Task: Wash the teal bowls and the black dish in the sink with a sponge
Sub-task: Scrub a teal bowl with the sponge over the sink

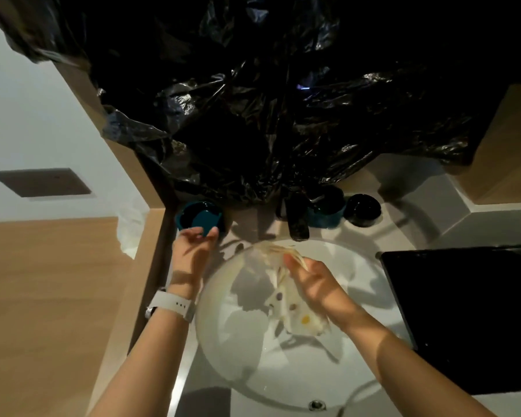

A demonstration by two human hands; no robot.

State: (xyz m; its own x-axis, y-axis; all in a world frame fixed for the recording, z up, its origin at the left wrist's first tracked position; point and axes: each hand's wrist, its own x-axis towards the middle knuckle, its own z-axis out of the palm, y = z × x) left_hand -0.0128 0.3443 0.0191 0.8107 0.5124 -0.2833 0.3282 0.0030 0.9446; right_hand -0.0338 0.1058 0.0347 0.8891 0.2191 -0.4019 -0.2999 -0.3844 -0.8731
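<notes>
Hands (193,251) by teal bowl (199,219); no writing

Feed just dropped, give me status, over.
Left hand reaching the teal bowl by the sink. Right hand gripping a pale cloth. Nothing blocking.

No legible text, label, brand or number on anything in view.

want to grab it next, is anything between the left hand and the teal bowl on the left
Nothing visible. The left hand is already at the near rim of the teal bowl, fingertips touching or almost touching it.
</notes>
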